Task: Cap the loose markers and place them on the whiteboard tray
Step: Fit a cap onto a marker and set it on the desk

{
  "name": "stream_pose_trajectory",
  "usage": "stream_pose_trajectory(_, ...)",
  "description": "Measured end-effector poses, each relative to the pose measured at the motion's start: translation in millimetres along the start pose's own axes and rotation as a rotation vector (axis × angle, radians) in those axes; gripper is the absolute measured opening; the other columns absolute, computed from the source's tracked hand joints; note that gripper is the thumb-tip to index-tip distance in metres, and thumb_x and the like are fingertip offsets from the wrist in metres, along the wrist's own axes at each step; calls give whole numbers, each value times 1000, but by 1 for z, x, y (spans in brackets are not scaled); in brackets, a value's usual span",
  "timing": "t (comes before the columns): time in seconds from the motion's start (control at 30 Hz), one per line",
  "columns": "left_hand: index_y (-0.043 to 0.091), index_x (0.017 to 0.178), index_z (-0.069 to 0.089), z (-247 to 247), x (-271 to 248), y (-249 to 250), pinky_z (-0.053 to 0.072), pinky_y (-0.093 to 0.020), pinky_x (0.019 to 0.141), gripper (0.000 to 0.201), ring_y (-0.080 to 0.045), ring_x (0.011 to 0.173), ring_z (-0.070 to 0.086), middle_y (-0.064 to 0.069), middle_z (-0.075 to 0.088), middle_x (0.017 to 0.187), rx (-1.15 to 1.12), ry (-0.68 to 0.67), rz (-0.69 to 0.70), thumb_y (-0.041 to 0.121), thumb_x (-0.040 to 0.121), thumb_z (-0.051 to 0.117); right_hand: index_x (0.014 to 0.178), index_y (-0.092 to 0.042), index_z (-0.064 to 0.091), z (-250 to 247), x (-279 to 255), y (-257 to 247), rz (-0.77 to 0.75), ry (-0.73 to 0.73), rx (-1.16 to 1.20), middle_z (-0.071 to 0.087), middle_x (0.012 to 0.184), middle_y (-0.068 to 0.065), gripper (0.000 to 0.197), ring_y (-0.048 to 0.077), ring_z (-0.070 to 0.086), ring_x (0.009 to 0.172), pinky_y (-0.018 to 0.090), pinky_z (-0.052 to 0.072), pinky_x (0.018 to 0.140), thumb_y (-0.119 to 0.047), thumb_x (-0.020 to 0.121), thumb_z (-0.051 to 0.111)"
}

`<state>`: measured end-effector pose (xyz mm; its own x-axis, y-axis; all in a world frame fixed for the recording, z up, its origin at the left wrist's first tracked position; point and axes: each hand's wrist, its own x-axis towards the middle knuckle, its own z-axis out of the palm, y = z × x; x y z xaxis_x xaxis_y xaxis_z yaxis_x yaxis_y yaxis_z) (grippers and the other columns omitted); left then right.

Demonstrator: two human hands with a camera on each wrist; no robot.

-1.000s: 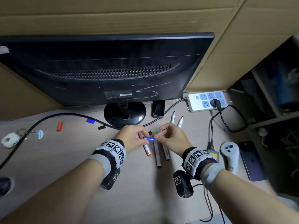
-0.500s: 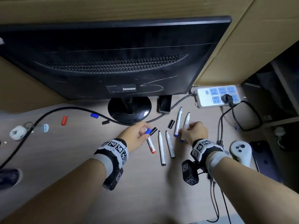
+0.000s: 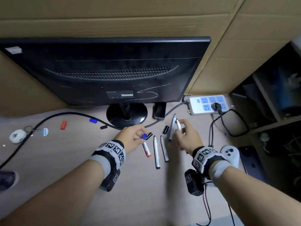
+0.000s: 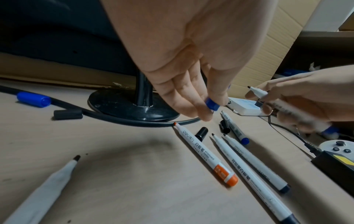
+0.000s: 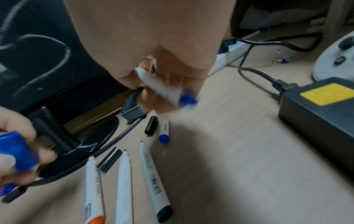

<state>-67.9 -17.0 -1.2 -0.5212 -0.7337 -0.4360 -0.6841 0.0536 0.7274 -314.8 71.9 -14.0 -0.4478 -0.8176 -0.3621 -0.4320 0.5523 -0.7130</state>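
Since half a second ago the right hand [image 3: 185, 136] has lifted a blue-ended marker [image 3: 178, 126] off the bench [image 3: 81, 152]; before, it was reaching down onto the marker where it lay. Now its grip is closed round the white barrel, the uncapped tip pointing up and away toward the monitor [image 3: 105, 70]. In the right wrist view the barrel is blurred, its blue end [image 5: 186, 99] showing below the fingers.

The left hand [image 3: 132, 137] hovers just left of the loose markers, much where it was, its grip pinching a blue cap [image 3: 144, 136] between thumb and fingertips [image 4: 203, 112] — the cap's end faces the bench.

Five things lie between and below the hands. A red-ended marker [image 3: 145, 148] rests uncapped, with a black cap [image 3: 149, 136] just beside its tip. Right of it two black-ended markers [image 3: 156, 154] lie side by side, nearly parallel, both uncapped. Farther back a second blue-ended marker [image 3: 171, 128] lies on the bench just beside the right hand, another black cap [image 3: 165, 129] at its left.

Well apart to the left, a red cap [image 3: 63, 125], a blue cap beside the cable [image 3: 93, 120] and a dark cap [image 3: 103, 127] lie near the thick black cable [image 3: 48, 118]. A white power strip [image 3: 207, 105] sits at the back right — a white controller [image 3: 230, 154] lies by the right wrist.
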Motion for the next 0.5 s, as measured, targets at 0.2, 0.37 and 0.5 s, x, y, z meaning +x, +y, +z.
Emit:
stream_pose_trajectory(0.2, 35, 89, 73, -7, -12, 4, 57, -26, 78, 23, -7, 78, 68, 11, 72, 88, 36, 39, -12, 15, 81, 81, 104, -19, 80, 6, -12, -17, -102, -339, 108, 76, 91, -9, 23, -6, 65, 76, 21, 50, 84, -33, 103, 62)
stream_pose_trajectory(0.37, 36, 91, 72, -9, -19, 1, 58, -30, 81, 22, -10, 78, 69, 9, 74, 89, 72, 65, -27, 18, 81, 81, 107, -24, 83, 10, -23, -26, -186, -464, 117, 77, 88, -2, 16, 4, 64, 77, 16, 52, 77, -21, 92, 79)
stream_pose_trajectory(0.5, 31, 97, 73, -11, -25, 3, 50, -19, 74, 21, -8, 77, 65, 11, 70, 93, 89, 90, 11, 17, 83, 79, 92, -28, 83, 7, -27, -33, -275, -470, 74, 74, 79, 10, 13, 5, 58, 68, 12, 47, 64, -17, 86, 84)
